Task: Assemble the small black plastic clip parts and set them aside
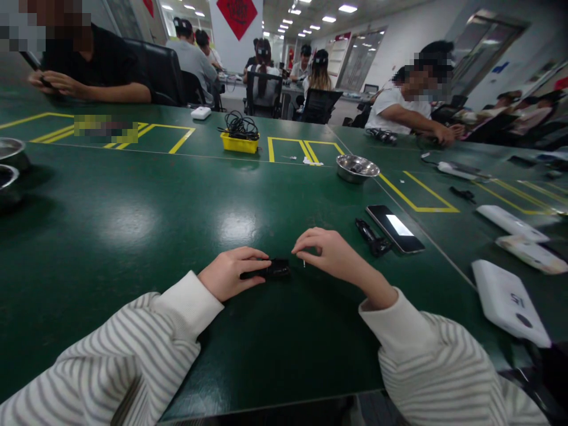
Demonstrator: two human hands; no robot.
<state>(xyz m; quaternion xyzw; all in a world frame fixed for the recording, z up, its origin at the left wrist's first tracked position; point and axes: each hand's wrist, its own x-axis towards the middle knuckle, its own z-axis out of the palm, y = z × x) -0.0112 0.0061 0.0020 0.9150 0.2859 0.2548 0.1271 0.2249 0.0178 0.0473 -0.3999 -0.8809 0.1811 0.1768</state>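
Striped sleeves cross the near edge of a counter. Midway along that edge, set back from it, the left hand is clamped on a black device; the right hand, closed in a pinch, appears to hold a tiny pale piece just beside it. Probable step: fine handling of this piece, calling next for a steady left hand and precise right.

A green table marked with yellow tape spreads beneath rows of bright ceiling lights, with black office chairs beyond, a pale wall along the right, and a red diamond-shaped decoration on a white pillar.
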